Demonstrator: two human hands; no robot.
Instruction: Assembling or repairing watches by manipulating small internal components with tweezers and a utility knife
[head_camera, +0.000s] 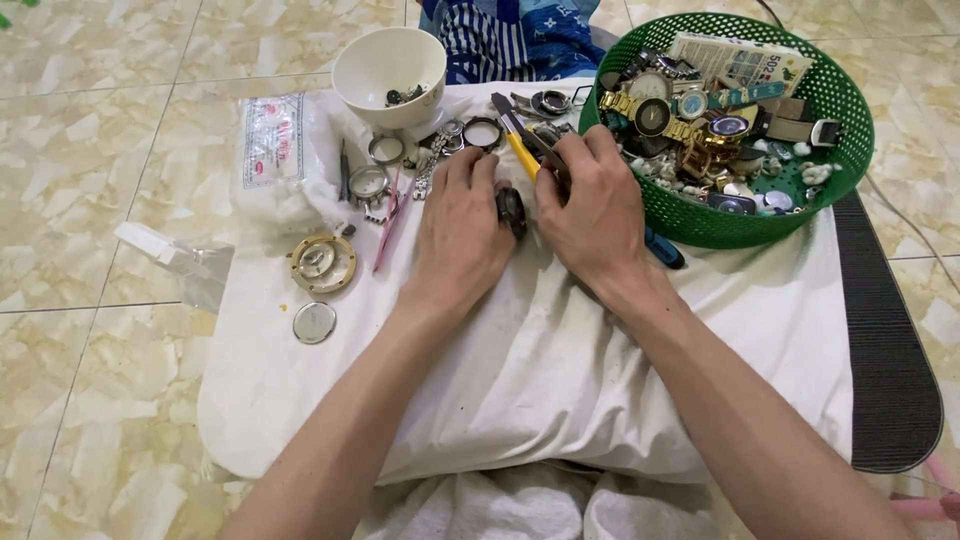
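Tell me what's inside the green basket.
The green basket holds a heap of watches, straps and small parts, with a printed card on top. Whatever lies under the heap is covered.

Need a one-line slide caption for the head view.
Left hand steadies a small dark watch part on a white cloth; right hand holds pliers beside a green basket.

Home watch-repair spot: tiled floor (100, 180), watch basket (840, 130)
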